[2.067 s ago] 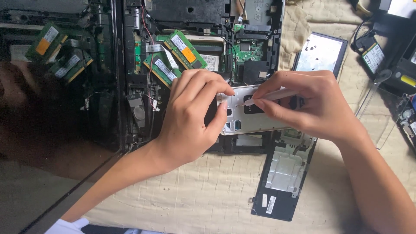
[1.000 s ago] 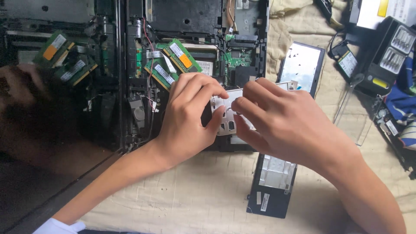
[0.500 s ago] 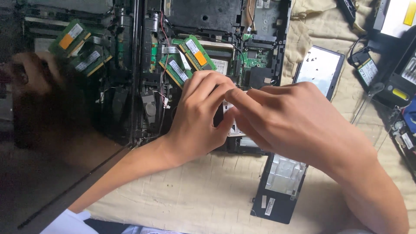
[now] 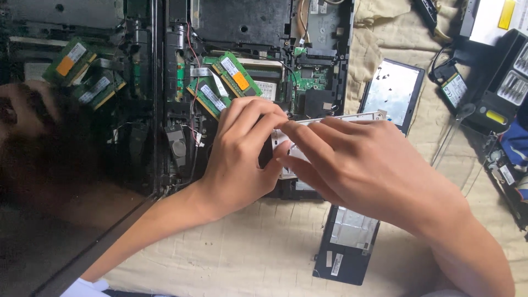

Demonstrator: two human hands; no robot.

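An opened laptop base (image 4: pixel 247 33) lies with its insides bare, two green memory modules (image 4: pixel 223 82) raised at an angle. Over its near edge both hands hold a silver metal drive caddy (image 4: pixel 352 117). My left hand (image 4: pixel 236 159) grips the caddy's left end, thumb and fingers wrapped round it. My right hand (image 4: pixel 363 165) lies across the caddy's middle and covers most of it, fingertips pressing near the left hand's fingers. Only the caddy's far rim and a bit between the hands show.
The glossy laptop screen (image 4: pixel 66 137) on the left mirrors the parts. A silver-lined cover panel (image 4: pixel 393 93) and a black cover panel (image 4: pixel 344 247) lie on the beige cloth. A black drive and power parts (image 4: pixel 495 82) sit at the right.
My right hand has slid left over the caddy and now hides most of it. The left hand stays on the caddy's left end. The view has shifted slightly.
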